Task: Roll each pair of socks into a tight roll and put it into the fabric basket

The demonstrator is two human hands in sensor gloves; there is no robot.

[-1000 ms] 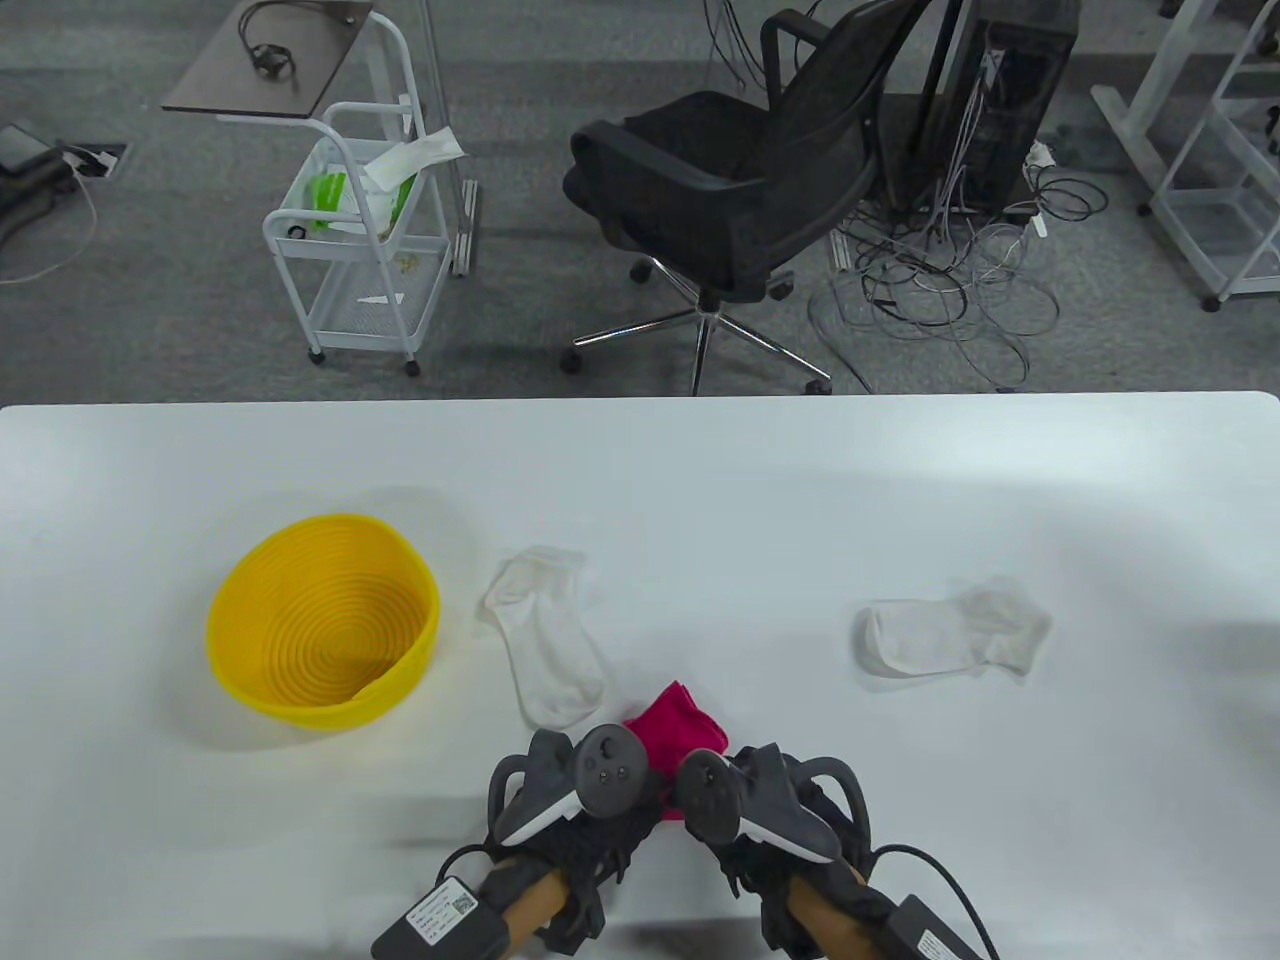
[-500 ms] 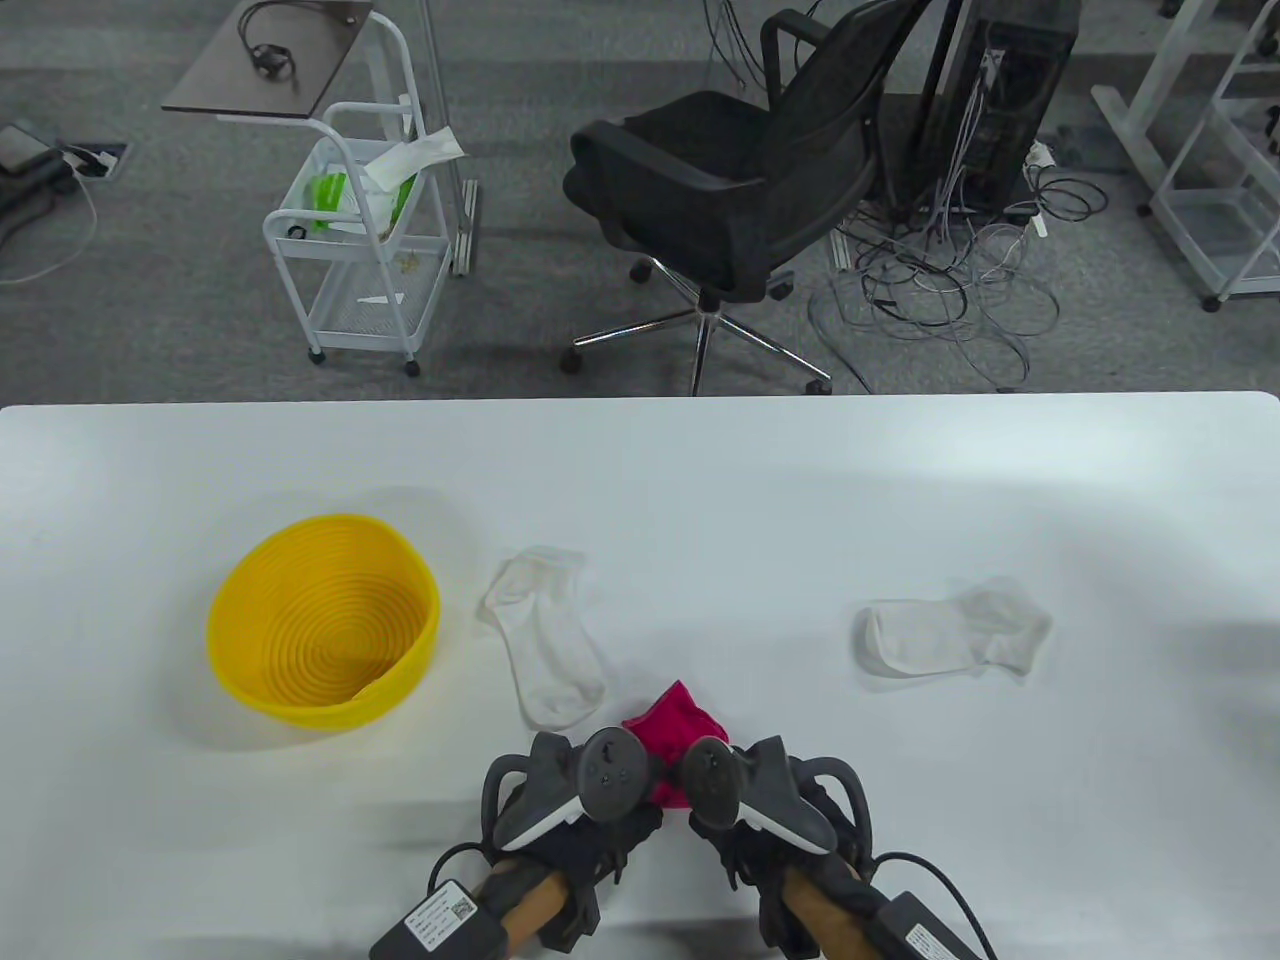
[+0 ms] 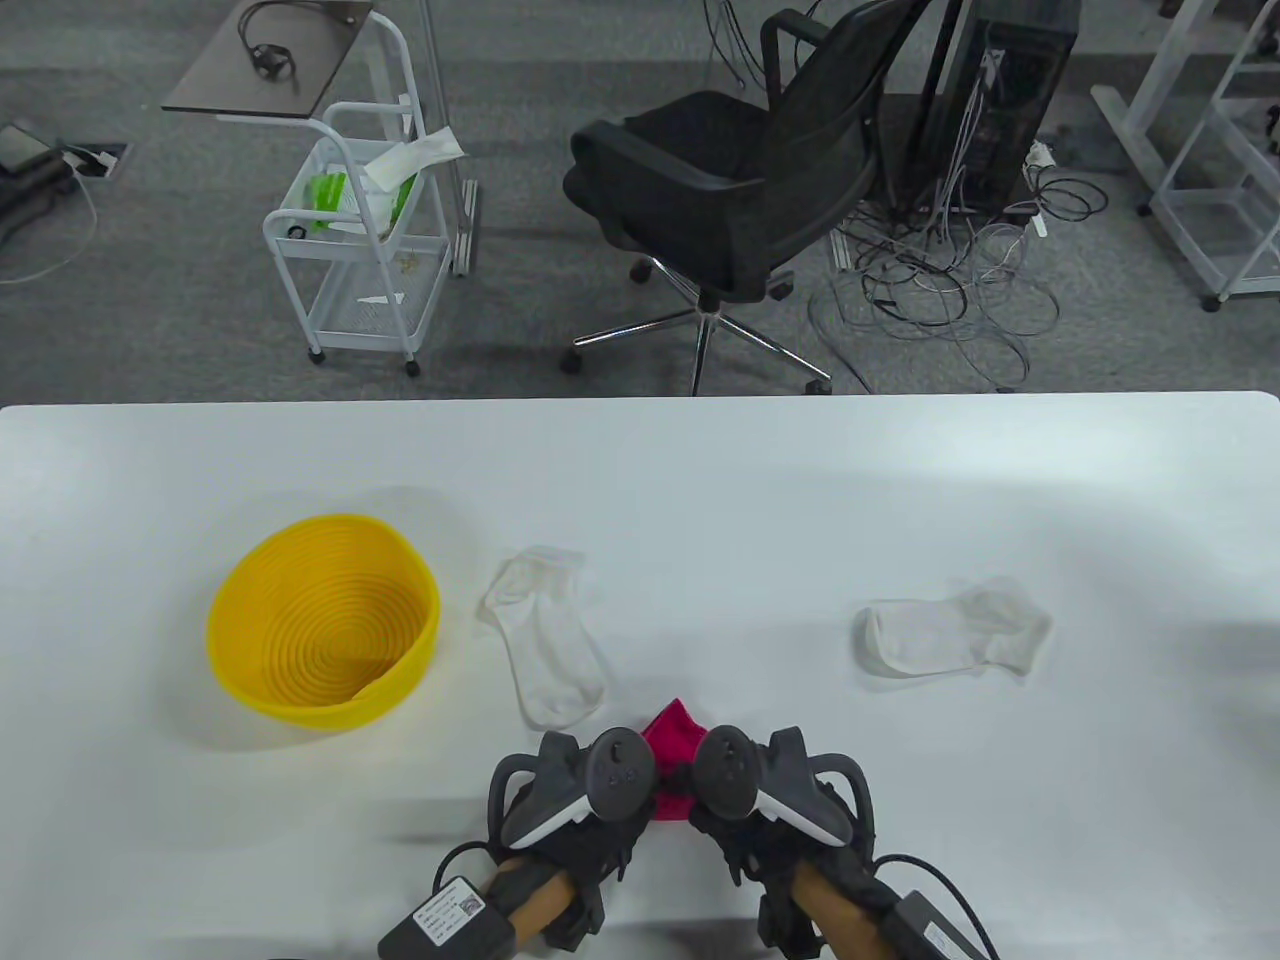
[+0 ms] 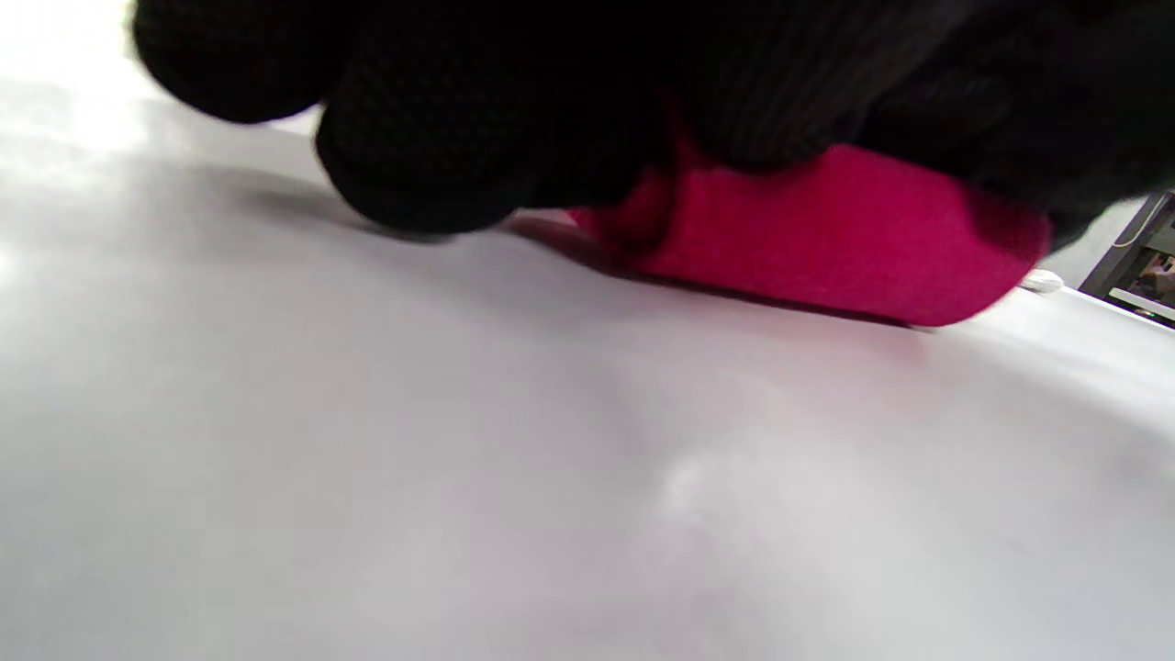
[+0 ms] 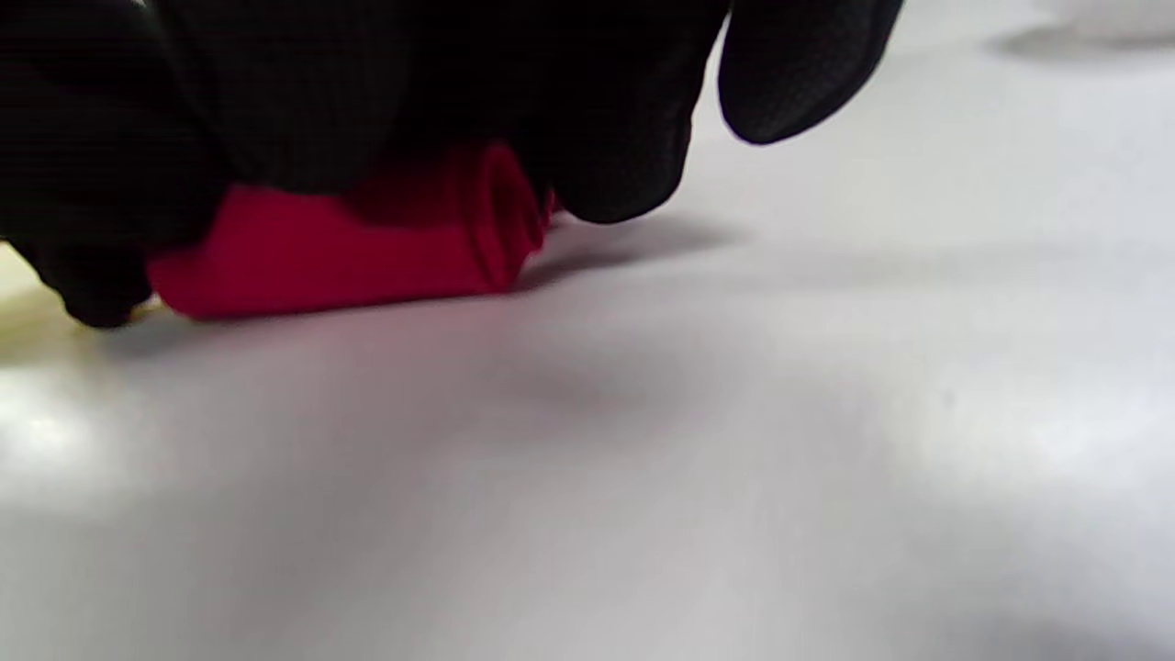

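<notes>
A red sock pair [image 3: 672,738], partly rolled, lies on the white table [image 3: 700,500] near the front edge. Both gloved hands are on it. My left hand [image 3: 600,815] curls its fingers [image 4: 413,156] over the roll's [image 4: 826,239] left end. From the other side, my right hand [image 3: 755,815] wraps its fingers [image 5: 606,138] round the right end of the roll [image 5: 349,239]. Only the sock's far tip shows between the two trackers. The yellow ribbed basket [image 3: 330,712] stands empty at the left.
One white sock [image 3: 548,640] lies flat just right of the basket, close to my left hand. Another white sock [image 3: 950,635] lies at the right. Beyond the table's far edge are an office chair [image 3: 740,170], a white cart [image 3: 360,240] and floor cables.
The hands have drawn closer together and crept slightly forward. Less of the red sock shows beyond them than a second ago.
</notes>
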